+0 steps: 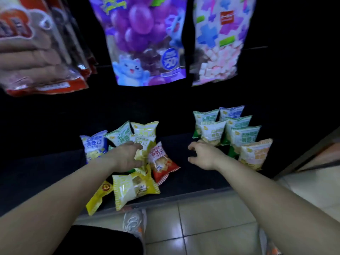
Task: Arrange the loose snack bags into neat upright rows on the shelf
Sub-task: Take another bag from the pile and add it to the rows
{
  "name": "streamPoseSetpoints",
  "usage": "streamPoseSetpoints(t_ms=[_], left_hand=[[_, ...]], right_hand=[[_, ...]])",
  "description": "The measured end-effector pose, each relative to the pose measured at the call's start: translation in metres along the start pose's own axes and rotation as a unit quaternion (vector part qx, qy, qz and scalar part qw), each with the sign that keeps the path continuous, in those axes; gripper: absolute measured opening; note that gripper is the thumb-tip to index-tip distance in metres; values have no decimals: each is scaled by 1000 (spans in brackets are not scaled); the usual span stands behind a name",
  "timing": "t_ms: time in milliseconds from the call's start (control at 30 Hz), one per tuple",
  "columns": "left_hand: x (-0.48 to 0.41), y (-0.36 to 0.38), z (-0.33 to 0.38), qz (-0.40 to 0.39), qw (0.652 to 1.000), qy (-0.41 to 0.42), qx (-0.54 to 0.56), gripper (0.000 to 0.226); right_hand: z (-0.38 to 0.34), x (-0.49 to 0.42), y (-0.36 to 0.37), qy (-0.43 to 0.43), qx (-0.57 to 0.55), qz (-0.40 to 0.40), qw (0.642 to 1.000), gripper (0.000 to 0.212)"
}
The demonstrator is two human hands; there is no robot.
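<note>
At the middle of the low shelf [195,179], the left hand [127,156] reaches into the loose pile. Its thumb and fingers pinch a yellow bag [143,150], likely to lift it clear. The right hand [202,157] hovers empty with its fingers loosely curled, seemingly ready to receive the bag. At 2 o'clock from that hand, upright rows [228,133] of bags stand one behind another so their faces show. At 4 and 6 o'clock of the left hand, a red bag [161,163] and a larger yellow bag [132,188] lie flat, unsorted.
</note>
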State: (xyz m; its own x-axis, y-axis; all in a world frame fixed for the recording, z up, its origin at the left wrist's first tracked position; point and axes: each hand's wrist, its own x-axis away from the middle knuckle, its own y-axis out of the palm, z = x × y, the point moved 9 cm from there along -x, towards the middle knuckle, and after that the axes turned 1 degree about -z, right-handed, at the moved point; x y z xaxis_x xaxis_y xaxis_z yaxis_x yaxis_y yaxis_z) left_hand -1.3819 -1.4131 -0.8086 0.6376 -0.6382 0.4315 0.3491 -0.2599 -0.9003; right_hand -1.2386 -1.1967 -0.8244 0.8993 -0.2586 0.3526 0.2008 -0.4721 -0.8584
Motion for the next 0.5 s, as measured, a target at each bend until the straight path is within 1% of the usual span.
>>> streamPoseSetpoints(t_ms=[33,100,167,300,400,500], left_hand=[[4,6,-14,-9,1000,-19,17,75],[9,11,-33,1,999,-31,20,76],[13,18,-42,14,999,-17,23,75],[10,39,-45,-2,999,22,26,73],[-1,40,-46,0,999,36,32,72],[-15,38,-49,1,997,38,64,71]], right_hand=[[-10,-6,14,2,-9,-9,1000,58],[-25,-20,41,10,-18,-26,999,62],[-34,-36,67,22,-25,-39,999,63],[-35,-79,105,62,-77,-46,994,58],[-27,-110,129,117,-126,-47,984,64],[-18,-131,154,147,-133,-69,978,69]])
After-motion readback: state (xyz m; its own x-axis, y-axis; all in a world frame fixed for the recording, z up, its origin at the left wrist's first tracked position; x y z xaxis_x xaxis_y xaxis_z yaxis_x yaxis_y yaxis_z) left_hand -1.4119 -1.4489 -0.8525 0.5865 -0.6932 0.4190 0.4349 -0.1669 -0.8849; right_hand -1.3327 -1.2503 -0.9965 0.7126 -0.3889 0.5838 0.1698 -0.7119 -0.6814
